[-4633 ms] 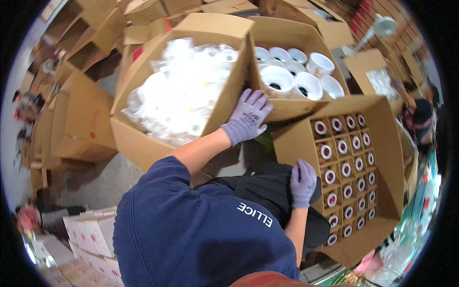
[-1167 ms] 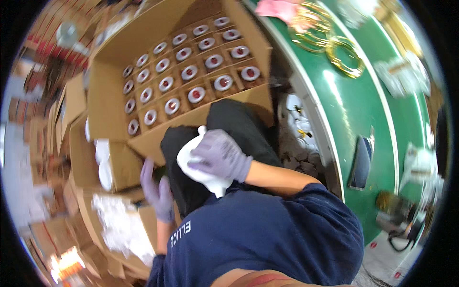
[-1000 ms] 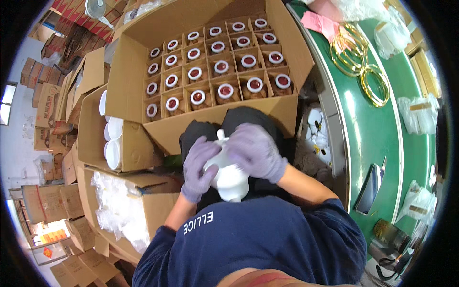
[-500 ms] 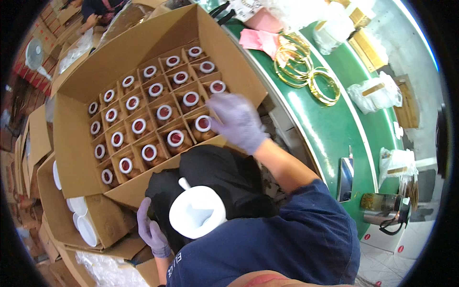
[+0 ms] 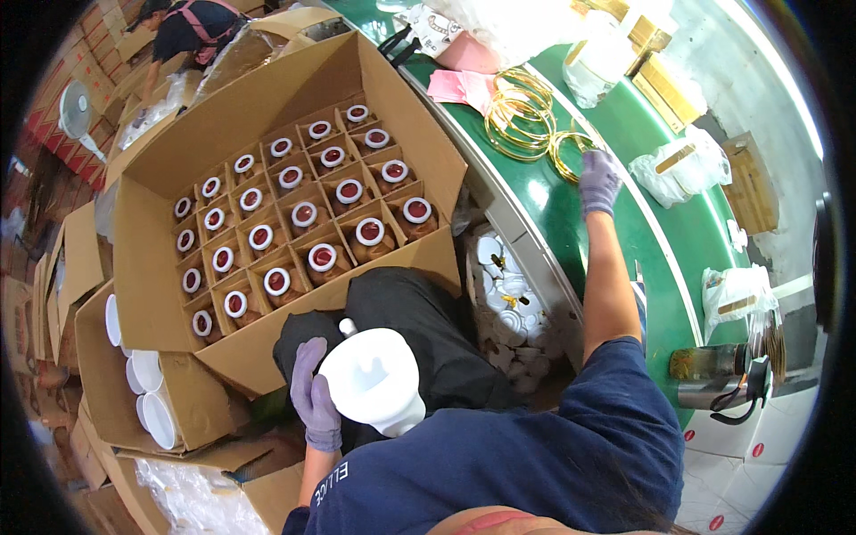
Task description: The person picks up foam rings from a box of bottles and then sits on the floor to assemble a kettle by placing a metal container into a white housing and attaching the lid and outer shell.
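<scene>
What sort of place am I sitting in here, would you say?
Probably a packing or assembly workshop. A cardboard carton with dividers holds rows of white-rimmed jars, gold-coloured hoops lie on a long green-topped workbench, and another person leans forward beyond the carton.

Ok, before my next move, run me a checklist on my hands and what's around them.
1. White hollow piece resting on your lap: ok.
2. Left hand touching it: ok; firmness of hold: cannot tell.
3. Right hand on it too: not ok, it's out at the gold rings.
4. Right fingers closed on a ring: cannot tell.
5. Jars standing in the divided carton: ok.
6. Right hand clear of the glass jug: ok.
</scene>
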{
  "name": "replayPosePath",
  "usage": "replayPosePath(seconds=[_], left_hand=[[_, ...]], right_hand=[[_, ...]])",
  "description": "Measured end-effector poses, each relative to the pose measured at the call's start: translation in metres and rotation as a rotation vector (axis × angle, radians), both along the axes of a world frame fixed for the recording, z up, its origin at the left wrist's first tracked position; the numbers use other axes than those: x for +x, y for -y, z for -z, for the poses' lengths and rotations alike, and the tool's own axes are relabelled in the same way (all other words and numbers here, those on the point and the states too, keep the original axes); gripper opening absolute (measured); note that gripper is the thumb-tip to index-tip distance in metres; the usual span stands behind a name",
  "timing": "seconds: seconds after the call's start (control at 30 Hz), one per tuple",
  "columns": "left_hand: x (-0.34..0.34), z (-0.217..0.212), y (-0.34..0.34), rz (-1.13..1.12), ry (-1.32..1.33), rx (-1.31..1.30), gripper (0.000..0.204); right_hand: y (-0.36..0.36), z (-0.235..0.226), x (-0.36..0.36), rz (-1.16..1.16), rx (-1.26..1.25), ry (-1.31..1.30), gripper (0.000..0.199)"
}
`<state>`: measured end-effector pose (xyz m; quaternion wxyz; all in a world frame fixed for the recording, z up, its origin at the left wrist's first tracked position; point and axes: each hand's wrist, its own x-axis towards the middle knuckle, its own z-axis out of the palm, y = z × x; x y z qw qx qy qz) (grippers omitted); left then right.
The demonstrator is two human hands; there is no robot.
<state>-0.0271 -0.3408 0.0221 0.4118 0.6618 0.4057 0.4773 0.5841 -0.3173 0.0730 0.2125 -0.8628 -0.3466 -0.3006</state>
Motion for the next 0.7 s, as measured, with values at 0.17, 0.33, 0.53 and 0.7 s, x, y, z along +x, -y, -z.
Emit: replayPosePath(seconds=[0.17, 0.33, 0.53, 0.7], left_hand=[[-0.02, -0.018, 0.003, -0.17, 0.07, 0.002, 0.065], [-0.039, -0.057, -0.015, 0.134, -0.182, 0.382, 0.064], [-0.071, -0.04, 0.035, 0.333, -0.339, 0.294, 0.064], [-0.047, -0.004, 0.073, 0.117, -0.337, 0.242, 0.086]], right_hand=[[0.006, -0.085, -0.187, -0.735, 0.357, 0.042, 0.009], [0.03, -0.052, -0.366, -1.866, -0.512, -0.686, 0.009], [0.068, -0.034, -0.38, -1.892, -0.39, -0.718, 0.029], [0.108, 0.009, -0.379, -1.597, -0.145, -0.486, 0.056]])
